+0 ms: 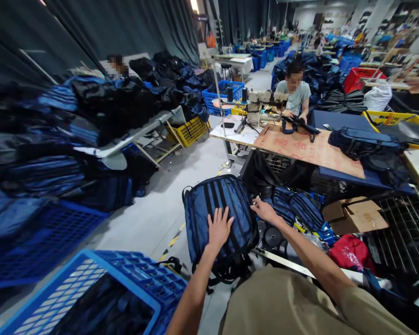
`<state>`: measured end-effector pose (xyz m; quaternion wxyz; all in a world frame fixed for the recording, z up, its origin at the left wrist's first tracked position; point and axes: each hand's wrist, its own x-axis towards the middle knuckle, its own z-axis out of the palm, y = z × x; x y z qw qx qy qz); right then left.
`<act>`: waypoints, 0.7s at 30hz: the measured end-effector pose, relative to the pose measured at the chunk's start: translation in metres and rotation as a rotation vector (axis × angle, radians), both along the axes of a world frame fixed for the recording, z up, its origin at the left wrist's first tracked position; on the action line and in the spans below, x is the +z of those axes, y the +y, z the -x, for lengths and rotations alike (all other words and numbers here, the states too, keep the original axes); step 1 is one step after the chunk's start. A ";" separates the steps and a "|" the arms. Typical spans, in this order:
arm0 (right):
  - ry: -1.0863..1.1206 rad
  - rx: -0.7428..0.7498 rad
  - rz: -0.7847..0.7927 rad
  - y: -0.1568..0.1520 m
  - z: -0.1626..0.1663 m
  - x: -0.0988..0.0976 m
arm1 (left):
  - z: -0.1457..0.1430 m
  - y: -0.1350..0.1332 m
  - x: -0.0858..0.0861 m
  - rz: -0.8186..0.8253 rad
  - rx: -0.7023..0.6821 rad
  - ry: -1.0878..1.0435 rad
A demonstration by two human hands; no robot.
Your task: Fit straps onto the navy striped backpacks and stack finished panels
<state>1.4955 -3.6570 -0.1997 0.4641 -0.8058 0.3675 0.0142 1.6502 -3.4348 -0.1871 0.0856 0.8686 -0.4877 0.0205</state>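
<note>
Floor (160, 209): grey concrete, with yellow-and-black tape marks (174, 239) near the backpack.
On the floor: blue crates (101, 288) in the foreground, a yellow crate (192, 130) under the left table, a blue crate (223, 95) farther back.
Left table (150, 128): white top, heaped with dark bags (125, 100).
Sewing table (237, 132): white top, carrying a sewing machine (265, 104) and thread cones (235, 94).
Board (307, 149): brown cardboard, a black strap piece (298, 124) on its far end.
Blue tabletop (349, 123): a dark folded bag (366, 142) lies on it.
</note>
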 end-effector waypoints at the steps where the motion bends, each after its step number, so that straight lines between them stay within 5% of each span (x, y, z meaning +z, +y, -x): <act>1: 0.031 -0.018 -0.037 -0.002 0.016 -0.015 | 0.009 0.003 -0.022 -0.031 0.019 0.029; 3: 0.110 -0.076 -0.132 -0.007 0.051 -0.044 | 0.016 0.006 -0.049 -0.050 0.052 0.062; 5: 0.191 -0.162 -0.236 -0.012 0.087 -0.070 | 0.015 0.004 -0.058 -0.036 0.068 0.062; 10: 0.310 -0.393 -0.459 -0.013 0.164 -0.119 | 0.007 -0.007 -0.056 -0.017 0.088 0.044; 15: 0.339 -0.595 -0.621 -0.013 0.202 -0.167 | 0.011 -0.016 -0.062 0.002 0.126 0.083; 18: 0.355 -0.698 -0.697 -0.019 0.201 -0.223 | 0.010 -0.014 -0.075 0.048 0.157 0.075; 21: 0.356 -0.799 -0.733 -0.035 0.191 -0.306 | -0.002 -0.003 -0.095 0.107 0.175 0.075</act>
